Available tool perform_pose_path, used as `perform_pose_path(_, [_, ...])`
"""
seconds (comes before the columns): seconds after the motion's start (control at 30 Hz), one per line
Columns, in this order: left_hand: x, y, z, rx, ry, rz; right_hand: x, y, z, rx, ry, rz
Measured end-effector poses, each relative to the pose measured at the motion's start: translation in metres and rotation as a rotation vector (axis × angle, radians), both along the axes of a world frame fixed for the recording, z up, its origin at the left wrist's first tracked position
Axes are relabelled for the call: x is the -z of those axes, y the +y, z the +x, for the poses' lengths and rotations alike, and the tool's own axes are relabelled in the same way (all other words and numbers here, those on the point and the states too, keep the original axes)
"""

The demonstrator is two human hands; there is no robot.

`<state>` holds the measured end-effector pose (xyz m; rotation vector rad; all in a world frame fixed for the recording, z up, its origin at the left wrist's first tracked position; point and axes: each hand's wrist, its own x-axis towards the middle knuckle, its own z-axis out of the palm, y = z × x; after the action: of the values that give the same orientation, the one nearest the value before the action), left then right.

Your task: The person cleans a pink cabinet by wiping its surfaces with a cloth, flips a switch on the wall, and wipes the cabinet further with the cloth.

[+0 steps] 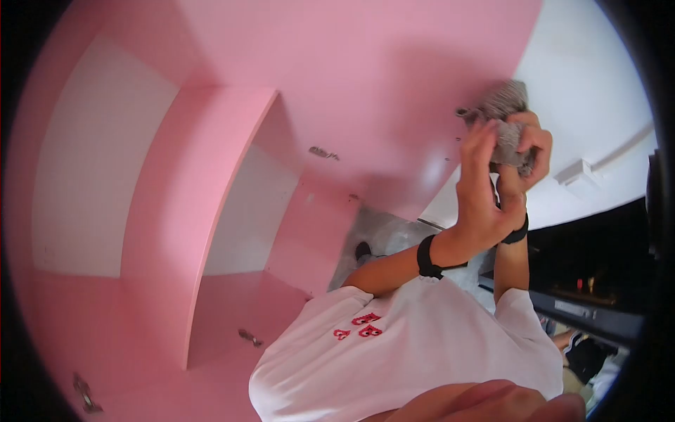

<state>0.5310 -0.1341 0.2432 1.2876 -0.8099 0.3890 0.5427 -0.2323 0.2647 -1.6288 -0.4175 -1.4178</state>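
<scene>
Grey cloth (503, 103), ribbed, crumpled into bunched folds, grasped in both hands (485, 202)

We see a grey rag (505, 98): soft cloth, rough ribbed weave, matt. Pink panels (450, 60) look like smooth laminated board, with a faint satin sheen; we can't tell the core. White backing (98, 176) reads flat and matt. Hinges (323, 152): bare metal, shiny. White surface (573, 84) on the right: smooth, soft sheen. We read the shirt (436, 352) as matt cotton-like cloth, the wristbands (426, 257) as dull black fabric.
</scene>
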Motion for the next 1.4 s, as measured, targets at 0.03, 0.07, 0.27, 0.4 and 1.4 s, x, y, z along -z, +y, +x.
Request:
perform_pose_path(0.03, [-0.003, 0.009, 0.001, 0.005, 0.016, 0.066, 0.009, 0.004, 0.0, 0.022, -0.006, 0.087])
perform_pose_path(0.07, [-0.01, 0.017, -0.004, 0.047, 0.029, 0.019, 0.015, 0.01, 0.0, 0.044, -0.036, 0.148])
perform_pose_path(0.27, [-0.028, 0.066, 0.016, 0.024, -0.157, 0.031, -0.005, 0.071, 0.031, 0.067, -0.254, 0.344])
perform_pose_path(0.4, [-0.029, 0.112, 0.06, 0.093, 0.003, 0.147, 0.004, 0.082, 0.081, 0.342, -0.267, -0.064])
perform_pose_path(1.4, [-0.01, 0.162, 0.188, -0.063, 0.145, -0.286, -0.068, 0.145, 0.182, 0.077, -0.03, -0.858])
